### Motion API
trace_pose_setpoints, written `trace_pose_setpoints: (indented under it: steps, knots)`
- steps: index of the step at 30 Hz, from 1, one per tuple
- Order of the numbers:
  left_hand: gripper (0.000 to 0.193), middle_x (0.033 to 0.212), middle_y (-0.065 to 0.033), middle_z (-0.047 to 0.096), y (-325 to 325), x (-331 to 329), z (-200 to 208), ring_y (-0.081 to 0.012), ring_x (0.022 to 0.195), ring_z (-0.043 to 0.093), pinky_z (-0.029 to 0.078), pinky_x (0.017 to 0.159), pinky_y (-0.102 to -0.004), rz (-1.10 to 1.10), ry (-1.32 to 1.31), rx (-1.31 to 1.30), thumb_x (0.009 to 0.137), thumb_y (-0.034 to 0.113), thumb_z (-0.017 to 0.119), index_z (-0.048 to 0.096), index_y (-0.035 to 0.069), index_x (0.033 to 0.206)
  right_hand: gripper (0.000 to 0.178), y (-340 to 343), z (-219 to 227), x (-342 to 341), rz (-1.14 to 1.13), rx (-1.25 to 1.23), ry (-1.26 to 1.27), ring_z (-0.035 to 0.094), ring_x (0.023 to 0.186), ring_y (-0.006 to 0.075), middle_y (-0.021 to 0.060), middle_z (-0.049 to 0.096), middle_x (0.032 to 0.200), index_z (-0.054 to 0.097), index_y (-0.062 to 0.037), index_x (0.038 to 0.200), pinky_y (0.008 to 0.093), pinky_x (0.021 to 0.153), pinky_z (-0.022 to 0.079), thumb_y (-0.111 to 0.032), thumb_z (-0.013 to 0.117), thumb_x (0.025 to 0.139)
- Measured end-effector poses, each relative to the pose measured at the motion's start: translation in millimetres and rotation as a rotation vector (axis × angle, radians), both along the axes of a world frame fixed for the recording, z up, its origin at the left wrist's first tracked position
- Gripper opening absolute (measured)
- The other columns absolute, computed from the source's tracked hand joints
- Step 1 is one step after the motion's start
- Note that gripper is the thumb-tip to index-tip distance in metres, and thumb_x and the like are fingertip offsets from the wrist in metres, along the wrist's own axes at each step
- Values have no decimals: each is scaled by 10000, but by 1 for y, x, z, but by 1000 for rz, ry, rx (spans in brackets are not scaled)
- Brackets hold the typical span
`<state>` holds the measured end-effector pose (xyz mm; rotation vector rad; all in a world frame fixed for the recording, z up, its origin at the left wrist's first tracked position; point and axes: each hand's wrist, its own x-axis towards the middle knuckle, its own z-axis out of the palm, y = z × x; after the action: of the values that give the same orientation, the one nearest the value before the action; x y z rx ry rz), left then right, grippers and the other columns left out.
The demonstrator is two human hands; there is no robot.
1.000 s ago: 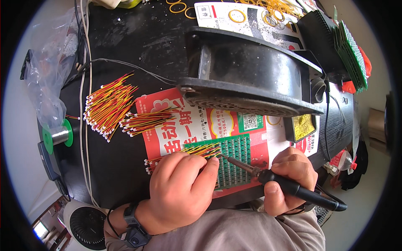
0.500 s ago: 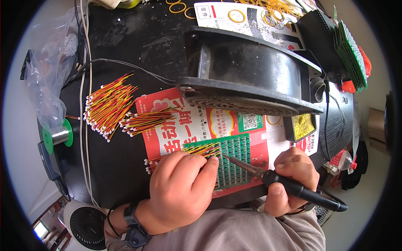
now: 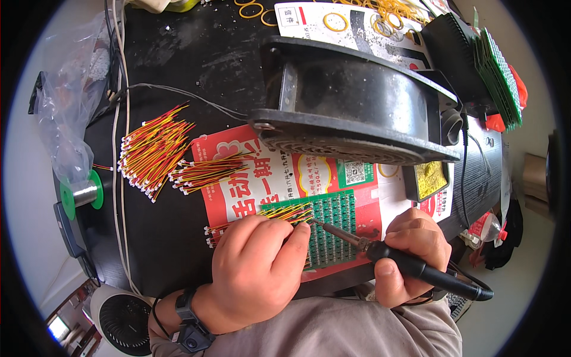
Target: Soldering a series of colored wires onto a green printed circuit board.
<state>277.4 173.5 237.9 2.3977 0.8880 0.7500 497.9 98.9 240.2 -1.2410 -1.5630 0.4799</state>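
A green circuit board panel (image 3: 333, 229) lies in front of me on a red and white printed sheet, with rows of small pads. Several yellow, red and black connector wires (image 3: 288, 212) run across its left part, their white plugs off the board's left side. My left hand (image 3: 259, 268) is closed over the board, thumb and forefinger pinched at a wire's end; the fingertips partly hide it. In my right hand (image 3: 416, 256) is a black-handled soldering iron (image 3: 410, 265), held like a pen. Its tip meets the board right beside my left fingertips.
A large black fan (image 3: 357, 101) stands just beyond the board. A tray with a yellow sponge (image 3: 431, 180) is at its right. Piled connector wires (image 3: 156, 152) and a green solder spool (image 3: 82, 193) lie left. Stacked green boards (image 3: 498, 80) stand far right.
The soldering iron and my right hand have shifted slightly left, bringing the tip closer to my left fingertips. My left hand stays almost still.
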Motion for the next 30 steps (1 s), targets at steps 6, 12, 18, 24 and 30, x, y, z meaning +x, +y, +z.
trace_pose_setpoints:
  steps: [6,12,18,24,30]
  knots:
    - [198,804,-89,591,-1,0,0,-266,660,580,472,571,-375,-5,10,11,717,-102,778,732,-36,899,286,-1,0,0,17,-3,-13,566,494,207,118,629,661,639,66,927,324,464,460,-111,792,762]
    - [204,810,-92,596,-1,0,0,-268,666,587,480,582,-379,-6,14,11,720,-99,776,736,-39,910,287,-5,-8,-2,-64,88,72,546,488,205,116,620,664,633,63,939,330,462,451,-104,790,766]
    - [215,816,-95,598,-1,-1,1,-271,676,593,482,586,-377,0,6,-3,725,-98,774,730,-36,925,285,-4,-4,-1,-43,37,65,551,486,210,124,628,662,634,64,929,331,463,449,-105,789,760]
    - [218,818,-96,600,0,1,2,-270,678,596,482,587,-375,24,-10,-8,725,-101,769,723,-34,928,280,-3,-4,-2,-54,49,59,558,479,210,124,629,649,638,65,919,327,457,450,-98,788,747]
    - [227,811,-94,598,1,-1,0,-271,670,596,483,588,-375,-1,-9,-3,720,-100,768,725,-43,936,273,-2,-1,-1,-20,22,28,561,475,212,125,630,646,641,70,909,327,455,451,-93,783,742]
